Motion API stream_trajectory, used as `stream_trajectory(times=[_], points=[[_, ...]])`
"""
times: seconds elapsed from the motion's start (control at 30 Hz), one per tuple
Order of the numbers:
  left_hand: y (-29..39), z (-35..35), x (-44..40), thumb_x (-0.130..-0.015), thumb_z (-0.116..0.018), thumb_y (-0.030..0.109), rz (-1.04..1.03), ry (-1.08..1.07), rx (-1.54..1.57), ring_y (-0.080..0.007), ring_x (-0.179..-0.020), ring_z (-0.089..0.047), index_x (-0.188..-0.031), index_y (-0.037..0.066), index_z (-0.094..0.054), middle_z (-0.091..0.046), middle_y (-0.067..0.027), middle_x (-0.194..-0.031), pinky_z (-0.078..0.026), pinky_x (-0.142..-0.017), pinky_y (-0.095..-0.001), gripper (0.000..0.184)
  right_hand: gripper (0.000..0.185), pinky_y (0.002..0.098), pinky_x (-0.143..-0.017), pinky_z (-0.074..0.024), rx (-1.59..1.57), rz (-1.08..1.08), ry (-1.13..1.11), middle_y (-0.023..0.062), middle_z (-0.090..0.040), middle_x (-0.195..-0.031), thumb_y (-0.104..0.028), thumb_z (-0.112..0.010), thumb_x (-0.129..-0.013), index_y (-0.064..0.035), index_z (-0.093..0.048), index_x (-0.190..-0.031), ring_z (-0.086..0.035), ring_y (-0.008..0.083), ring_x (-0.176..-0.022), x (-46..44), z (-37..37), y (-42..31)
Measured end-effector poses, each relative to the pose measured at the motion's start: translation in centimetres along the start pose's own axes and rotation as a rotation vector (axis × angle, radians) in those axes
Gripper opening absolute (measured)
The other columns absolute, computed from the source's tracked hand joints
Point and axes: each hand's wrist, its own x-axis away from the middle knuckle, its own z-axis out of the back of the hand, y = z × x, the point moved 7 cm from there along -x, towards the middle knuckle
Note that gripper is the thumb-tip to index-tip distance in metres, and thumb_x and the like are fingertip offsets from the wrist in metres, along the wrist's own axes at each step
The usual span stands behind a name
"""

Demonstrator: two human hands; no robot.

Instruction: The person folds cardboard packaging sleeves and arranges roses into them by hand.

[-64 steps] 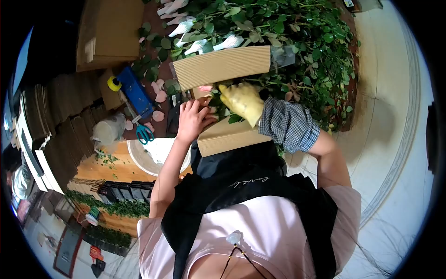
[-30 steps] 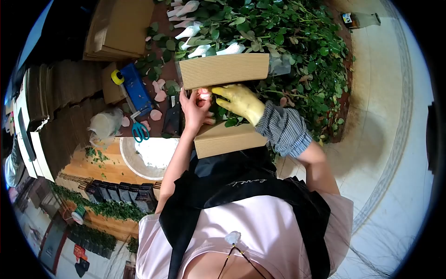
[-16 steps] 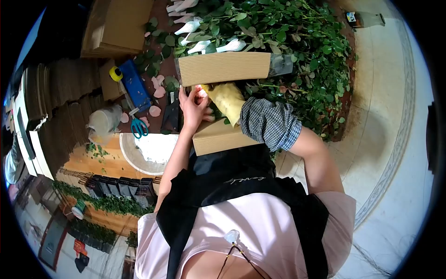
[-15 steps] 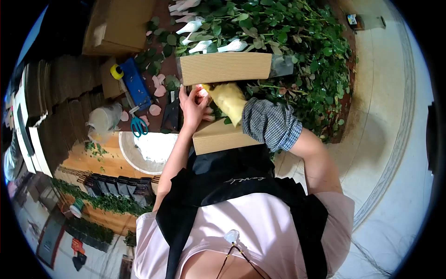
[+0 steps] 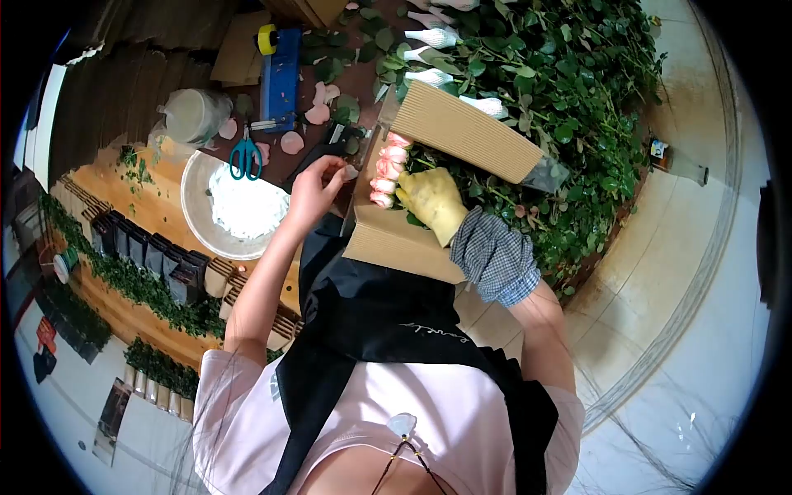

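Observation:
Several pink-and-white roses lie with their heads in a row between two flaps of corrugated cardboard wrap. My right hand, in a yellow glove with a checked cuff, is closed around the stems just behind the heads. Its fingertips touch the lower blooms. My left hand is bare and sits left of the wrap, apart from the roses. Thumb and forefinger pinch a small pale petal. The stems under the glove are partly hidden.
Leafy stems pile at the upper right, with several white-netted buds. Teal scissors, a blue tape dispenser and loose petals lie left of the wrap. A white tub holds white material.
My left hand has drawn away from the rose heads to the left, a petal now at its fingertips. The wrap has tilted, and more blooms show. My right hand stays on the roses.

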Motion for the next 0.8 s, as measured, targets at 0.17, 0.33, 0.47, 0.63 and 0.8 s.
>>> stream_trajectory(times=[0.17, 0.33, 0.47, 0.63, 0.8], points=[[0.1, -0.1, 0.6, -0.093, -0.064, 0.015, 0.010, -0.052, -0.124, -0.0248, -0.078, -0.071, -0.103, -0.001, -0.066, -0.071, -0.0138, -0.085, -0.054, -0.071, -0.0331, 0.019, 0.023, 0.0410, -0.057, -0.0542, 0.196, -0.006, -0.235, 0.0038, -0.072, -0.076, -0.030, -0.057, -0.093, -0.0112, -0.069, -0.087, -0.071, 0.0209, -0.070, -0.4, -0.8, -1.0], [-0.7, -3.0, -1.0, -0.100, -0.055, 0.018, 0.207, -0.333, 0.234, -0.0131, -0.073, -0.063, -0.102, -0.001, -0.065, -0.068, -0.0061, -0.080, -0.051, -0.066, -0.0280, 0.022, 0.030, 0.0381, -0.065, -0.0539, 0.139, -0.126, -0.273, 0.0053, -0.072, -0.078, -0.040, -0.067, -0.086, -0.0113, -0.068, -0.091, -0.071, 0.0237, -0.074, -0.3, -0.5, -1.0], [1.4, -8.7, -1.3, -0.098, -0.050, 0.014, 0.171, -0.659, 0.349, -0.0160, -0.076, -0.065, -0.102, -0.002, -0.063, -0.068, -0.0083, -0.086, -0.053, -0.071, -0.0300, 0.021, 0.021, 0.0416, -0.069, -0.0547, -0.038, -0.104, -0.104, 0.0101, -0.073, -0.088, -0.027, -0.065, -0.086, -0.0108, -0.068, -0.099, -0.070, 0.0288, -0.081, 0.4, -0.1, 0.2], [-1.2, -11.0, -1.8, -0.095, -0.050, 0.013, -0.061, -0.682, 0.018, -0.0214, -0.085, -0.066, -0.113, -0.006, -0.057, -0.068, -0.0157, -0.096, -0.053, -0.079, -0.0344, 0.027, 0.029, 0.0483, -0.080, -0.0526, -0.602, -0.094, 0.166, 0.0171, -0.070, -0.092, -0.029, -0.064, -0.088, -0.0068, -0.062, -0.106, -0.066, 0.0380, -0.087, 3.3, 3.8, 1.7], [1.3, -9.2, -0.9, -0.094, -0.055, 0.021, -0.069, -0.706, -0.039, -0.0268, -0.100, -0.063, -0.125, -0.006, -0.053, -0.066, -0.0181, -0.111, -0.049, -0.088, -0.0355, 0.041, 0.024, 0.0483, -0.075, -0.0535, -0.271, -0.193, 0.158, 0.0158, -0.070, -0.087, -0.031, -0.062, -0.090, -0.0070, -0.062, -0.091, -0.067, 0.0373, -0.083, 1.2, 1.5, 1.9]])
